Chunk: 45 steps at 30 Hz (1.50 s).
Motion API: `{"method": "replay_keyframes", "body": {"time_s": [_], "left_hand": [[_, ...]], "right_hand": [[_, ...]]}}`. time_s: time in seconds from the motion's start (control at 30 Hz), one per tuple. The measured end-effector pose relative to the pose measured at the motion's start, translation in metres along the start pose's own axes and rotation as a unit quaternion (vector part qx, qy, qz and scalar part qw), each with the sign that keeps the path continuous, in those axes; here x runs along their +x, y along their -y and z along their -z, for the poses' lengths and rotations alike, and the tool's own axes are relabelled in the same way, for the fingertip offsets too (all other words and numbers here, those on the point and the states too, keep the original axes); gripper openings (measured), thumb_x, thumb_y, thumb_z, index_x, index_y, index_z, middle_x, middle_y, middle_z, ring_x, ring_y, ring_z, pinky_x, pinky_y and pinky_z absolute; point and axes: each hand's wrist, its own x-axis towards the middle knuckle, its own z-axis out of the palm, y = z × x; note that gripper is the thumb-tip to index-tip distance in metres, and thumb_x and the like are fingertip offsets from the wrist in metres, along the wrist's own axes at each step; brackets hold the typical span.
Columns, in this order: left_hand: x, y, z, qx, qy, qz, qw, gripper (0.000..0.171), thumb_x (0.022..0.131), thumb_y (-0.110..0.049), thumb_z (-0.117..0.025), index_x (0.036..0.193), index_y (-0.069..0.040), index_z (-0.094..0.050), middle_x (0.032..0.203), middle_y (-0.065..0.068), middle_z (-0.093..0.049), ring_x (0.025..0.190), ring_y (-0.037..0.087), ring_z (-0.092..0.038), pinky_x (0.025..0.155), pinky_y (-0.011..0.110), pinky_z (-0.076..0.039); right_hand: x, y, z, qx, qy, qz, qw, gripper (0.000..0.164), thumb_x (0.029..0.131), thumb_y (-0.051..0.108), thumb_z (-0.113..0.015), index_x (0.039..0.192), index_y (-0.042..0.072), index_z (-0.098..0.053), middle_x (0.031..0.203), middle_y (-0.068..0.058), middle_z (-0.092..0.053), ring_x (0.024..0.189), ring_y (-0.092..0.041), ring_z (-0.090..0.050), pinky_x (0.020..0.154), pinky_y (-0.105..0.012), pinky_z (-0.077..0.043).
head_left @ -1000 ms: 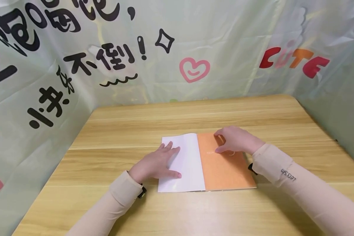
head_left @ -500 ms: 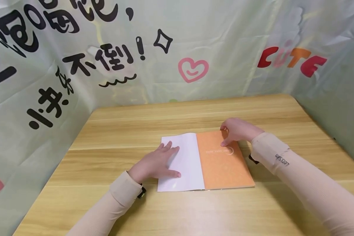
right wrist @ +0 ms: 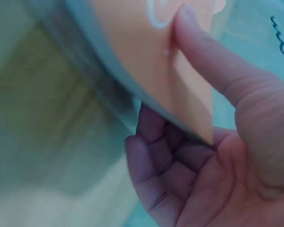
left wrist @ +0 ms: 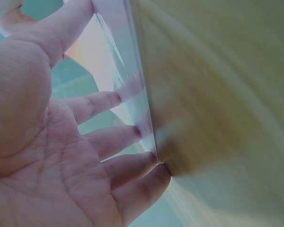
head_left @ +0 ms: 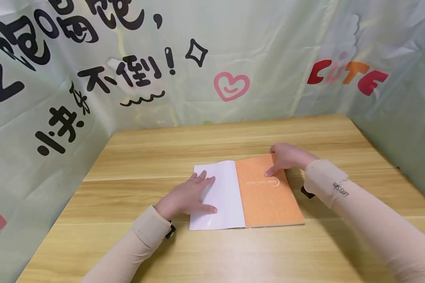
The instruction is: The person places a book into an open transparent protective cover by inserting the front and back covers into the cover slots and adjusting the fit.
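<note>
An open book (head_left: 274, 206) lies on the wooden table, white glossy side on the left, orange page with a pale printed logo on the right. Spread over the white side (head_left: 228, 196), my left hand (head_left: 185, 198) rests with fingers straight; in the left wrist view its fingertips (left wrist: 158, 177) touch down at the sheet's edge. My right hand (head_left: 288, 157) grips the far right corner of the orange part. In the right wrist view the thumb presses on the orange page (right wrist: 137, 42) and the other fingers curl underneath, the corner lifted and bent with several sheets below.
The wooden table (head_left: 156, 153) extends around the book on all sides. A pale cloth backdrop (head_left: 269, 47) with printed writing and a pink heart (head_left: 231, 86) hangs behind and along both sides. Dark straps (head_left: 170, 230) sit at the wrists.
My right hand has slid from over the orange page out to its far right corner and now grips it, raising that corner a little. The left hand has stayed put.
</note>
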Motion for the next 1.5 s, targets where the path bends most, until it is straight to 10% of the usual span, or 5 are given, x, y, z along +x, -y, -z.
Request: {"method": "replay_keyframes", "body": {"time_s": [0.23,0.43,0.8,1.03,1.5], "left_hand": [[0.001,0.0,0.0,-0.006,0.003,0.007,1.0,0.095,0.081,-0.061,-0.064,0.154,-0.012,-0.029,0.156,0.02,-0.016,0.138,0.043,-0.016,0.102,0.056,-0.03],[0.001,-0.001,0.001,-0.004,0.005,0.011,0.9999,0.095,0.081,-0.062,-0.064,0.154,-0.013,-0.028,0.156,0.019,-0.015,0.138,0.043,-0.015,0.102,0.056,-0.03],[0.005,-0.005,0.003,0.005,0.008,0.013,0.9999,0.094,0.082,-0.061,-0.063,0.153,-0.01,-0.029,0.155,0.021,-0.016,0.136,0.046,-0.018,0.101,0.057,-0.031],[0.008,-0.005,0.002,0.007,0.011,0.007,0.9999,0.094,0.082,-0.061,-0.063,0.153,-0.01,-0.029,0.155,0.022,-0.015,0.136,0.046,-0.017,0.102,0.055,-0.03],[0.018,-0.011,0.004,0.0,0.013,0.007,0.9999,0.094,0.081,-0.059,-0.066,0.153,-0.011,-0.03,0.154,0.023,-0.016,0.136,0.047,-0.017,0.102,0.055,-0.031]], "right_hand": [[-0.002,-0.024,-0.007,0.153,0.025,-0.004,0.988,0.101,0.075,0.053,-0.075,0.14,-0.014,-0.035,0.118,-0.028,-0.055,0.099,-0.034,-0.055,0.085,-0.045,-0.045],[-0.011,-0.05,-0.009,0.39,0.092,0.035,0.916,0.039,0.093,0.029,-0.065,0.089,-0.006,-0.048,0.066,-0.006,-0.048,0.058,-0.018,-0.041,0.058,-0.031,-0.042],[-0.03,-0.077,-0.012,0.541,0.206,0.119,0.807,0.025,0.103,0.008,-0.044,0.113,-0.009,-0.06,0.114,-0.024,-0.063,0.1,-0.032,-0.063,0.089,-0.048,-0.046],[-0.033,-0.077,-0.008,0.562,0.211,0.151,0.785,0.024,0.103,0.001,-0.042,0.11,-0.005,-0.064,0.109,-0.019,-0.067,0.098,-0.026,-0.065,0.089,-0.045,-0.046],[-0.031,-0.062,0.005,0.58,0.168,0.171,0.778,0.024,0.103,0.004,-0.045,0.106,-0.001,-0.068,0.099,-0.011,-0.07,0.088,-0.02,-0.067,0.082,-0.037,-0.052]]}}
